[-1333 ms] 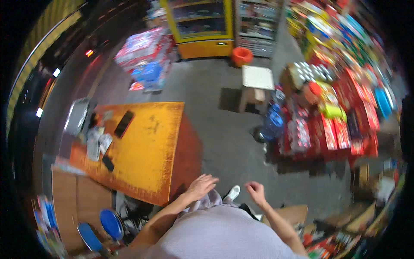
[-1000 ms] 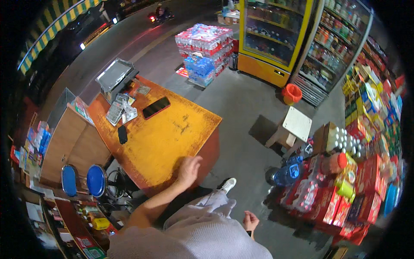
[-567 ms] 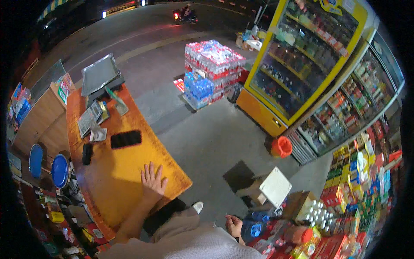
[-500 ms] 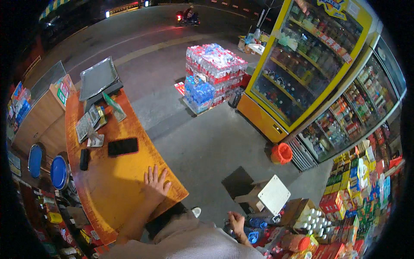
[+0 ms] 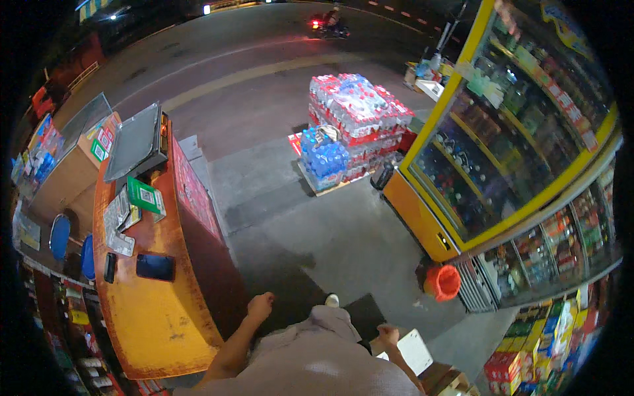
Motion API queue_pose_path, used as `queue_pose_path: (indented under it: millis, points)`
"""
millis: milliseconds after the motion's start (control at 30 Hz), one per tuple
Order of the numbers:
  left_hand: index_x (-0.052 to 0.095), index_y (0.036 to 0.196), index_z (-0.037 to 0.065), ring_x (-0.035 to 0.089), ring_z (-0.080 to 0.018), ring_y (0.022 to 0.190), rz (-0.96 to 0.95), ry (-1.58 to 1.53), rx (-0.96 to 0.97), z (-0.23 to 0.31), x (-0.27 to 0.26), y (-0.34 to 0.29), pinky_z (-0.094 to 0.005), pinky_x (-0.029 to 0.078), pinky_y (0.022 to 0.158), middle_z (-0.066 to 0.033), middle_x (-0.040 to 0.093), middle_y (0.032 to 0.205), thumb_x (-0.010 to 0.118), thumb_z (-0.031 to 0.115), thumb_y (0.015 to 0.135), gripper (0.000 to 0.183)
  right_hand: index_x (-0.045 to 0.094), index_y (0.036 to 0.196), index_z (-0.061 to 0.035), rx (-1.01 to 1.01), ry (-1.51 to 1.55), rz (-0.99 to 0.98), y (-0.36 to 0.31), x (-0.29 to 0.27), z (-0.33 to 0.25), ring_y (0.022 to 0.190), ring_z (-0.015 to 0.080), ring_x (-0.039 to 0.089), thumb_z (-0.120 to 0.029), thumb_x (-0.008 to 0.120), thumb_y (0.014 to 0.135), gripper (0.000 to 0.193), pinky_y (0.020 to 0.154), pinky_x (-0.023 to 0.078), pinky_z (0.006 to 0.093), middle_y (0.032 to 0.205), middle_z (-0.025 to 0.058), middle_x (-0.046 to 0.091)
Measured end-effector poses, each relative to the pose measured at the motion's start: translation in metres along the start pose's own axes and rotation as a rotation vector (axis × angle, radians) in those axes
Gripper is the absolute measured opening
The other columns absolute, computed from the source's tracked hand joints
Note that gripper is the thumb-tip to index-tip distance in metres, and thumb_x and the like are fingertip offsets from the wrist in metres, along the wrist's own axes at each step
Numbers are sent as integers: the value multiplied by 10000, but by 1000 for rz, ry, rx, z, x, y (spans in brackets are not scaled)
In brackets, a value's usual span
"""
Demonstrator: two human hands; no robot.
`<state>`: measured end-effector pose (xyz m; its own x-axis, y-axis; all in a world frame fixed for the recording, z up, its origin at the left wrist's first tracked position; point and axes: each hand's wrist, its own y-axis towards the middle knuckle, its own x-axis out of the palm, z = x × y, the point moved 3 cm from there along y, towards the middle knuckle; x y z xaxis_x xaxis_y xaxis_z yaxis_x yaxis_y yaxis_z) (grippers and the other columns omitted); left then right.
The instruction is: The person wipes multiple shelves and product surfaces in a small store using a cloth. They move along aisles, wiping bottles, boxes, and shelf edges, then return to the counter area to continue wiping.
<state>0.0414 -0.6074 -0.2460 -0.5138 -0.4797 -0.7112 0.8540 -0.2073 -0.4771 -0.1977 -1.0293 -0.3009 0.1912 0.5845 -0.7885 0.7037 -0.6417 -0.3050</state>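
Note:
My left hand (image 5: 261, 307) is in the air just off the right edge of the orange-topped wooden counter (image 5: 162, 333), its fingers curled in and nothing showing in them. Low on my right, my right hand (image 5: 388, 334) hangs beside a white-topped stool (image 5: 411, 352), also with curled fingers and no visible object. I cannot tell whether it touches the stool. On the counter lie a dark smartphone (image 5: 156, 266) and a small black object (image 5: 110, 267). Behind them stand a green card stand (image 5: 145, 195) and a grey tray-like case (image 5: 134, 146).
Shrink-wrapped bottle packs (image 5: 360, 109) are stacked ahead, blue bottles (image 5: 323, 157) in front. A yellow-framed drinks fridge (image 5: 432, 228) stands right, near an orange bin (image 5: 442, 282). Coloured cartons (image 5: 505, 369) are piled lower right. A motorbike (image 5: 329, 28) is on the road.
My left hand has come off the counter and curled. I have moved forward along the counter, a foot now showing ahead. The motorbike appears farther right.

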Motion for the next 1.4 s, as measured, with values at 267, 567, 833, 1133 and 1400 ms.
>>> queue_pose_path:
  millis: [267,567,833,1133,1400]
  points:
    - [642,1107,102,636,-273,885,-79,-461,-474,-76,46,85,-395,511,679,-131,651,1044,565,125,798,319,585,1130,-38,822,768,69,147,-66,66,585,238,599,15,540,840,298,406,430,349,758,196,638]
    - [636,993,91,566,-214,585,-176,-825,-720,-84,39,185,-302,429,444,-77,617,854,537,191,866,190,692,972,-82,443,316,-181,416,47,-173,632,193,611,-107,586,779,221,553,498,336,783,115,650]
    - [611,883,94,544,-155,576,-25,-723,-424,-102,-134,408,-273,433,472,-26,569,731,528,239,912,170,666,926,-2,-330,-202,-402,578,183,-489,811,394,633,-322,550,858,347,732,495,431,823,222,654]
    - [616,1033,61,565,-118,652,281,-1049,-354,-43,-315,601,-236,470,603,-28,616,786,595,276,897,255,691,953,-53,-245,20,-456,707,223,-647,941,357,626,-163,522,729,301,852,485,388,935,209,662]
    - [657,946,57,583,-143,604,-26,-413,-320,-117,-266,711,-284,484,537,-50,613,713,563,238,912,207,587,1177,-68,118,86,-360,871,312,-639,1083,344,578,-147,571,683,501,939,452,371,1108,219,621]
